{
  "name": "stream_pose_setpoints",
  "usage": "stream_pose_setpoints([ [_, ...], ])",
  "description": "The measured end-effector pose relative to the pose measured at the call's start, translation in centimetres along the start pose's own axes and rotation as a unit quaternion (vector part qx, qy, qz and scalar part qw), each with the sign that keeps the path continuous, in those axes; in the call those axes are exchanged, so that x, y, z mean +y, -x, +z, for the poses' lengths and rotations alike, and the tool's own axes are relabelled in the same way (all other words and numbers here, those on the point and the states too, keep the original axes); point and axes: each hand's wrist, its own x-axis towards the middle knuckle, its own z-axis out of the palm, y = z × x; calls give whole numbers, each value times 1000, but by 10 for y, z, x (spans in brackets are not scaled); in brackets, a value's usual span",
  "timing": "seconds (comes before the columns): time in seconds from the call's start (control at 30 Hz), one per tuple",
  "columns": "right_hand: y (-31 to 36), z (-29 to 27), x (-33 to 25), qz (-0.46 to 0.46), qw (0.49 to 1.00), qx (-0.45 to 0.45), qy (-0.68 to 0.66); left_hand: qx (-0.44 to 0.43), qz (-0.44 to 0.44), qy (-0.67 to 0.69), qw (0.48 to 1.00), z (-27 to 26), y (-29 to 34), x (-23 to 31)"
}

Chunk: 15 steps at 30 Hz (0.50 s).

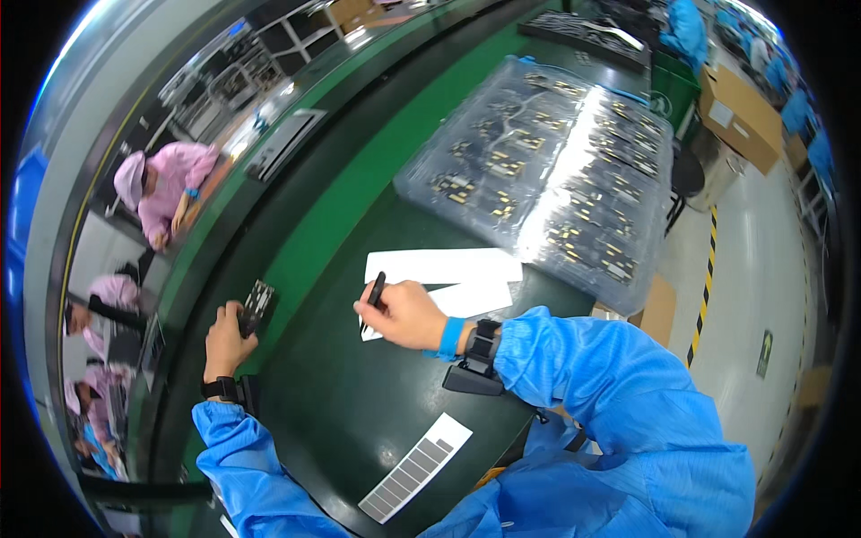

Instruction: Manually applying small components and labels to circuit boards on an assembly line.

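Observation:
My left hand is closed on the near end of a small dark, flat part with metallic spots, over the green strip at the table's left side. In my right hand is a slim black pen-like tool, pinched between thumb and fingers; its exact kind cannot be told. That hand rests over white sheets on the dark green table. Nearer to me lies a white strip bearing a row of grey rectangular labels.
A large clear plastic tray with many dark and gold parts fills the table's far right. Beyond it stand a black bin and a cardboard box. People in pink sit across the line at left.

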Motion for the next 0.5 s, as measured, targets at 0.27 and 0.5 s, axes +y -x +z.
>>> stream_pose_setpoints([
  [0.27,6,-6,3,-12,999,31,5,32,71,10,997,1,33,31],
  [0.5,17,-51,-43,10,981,54,-186,-149,218,226,938,-68,179,192],
])
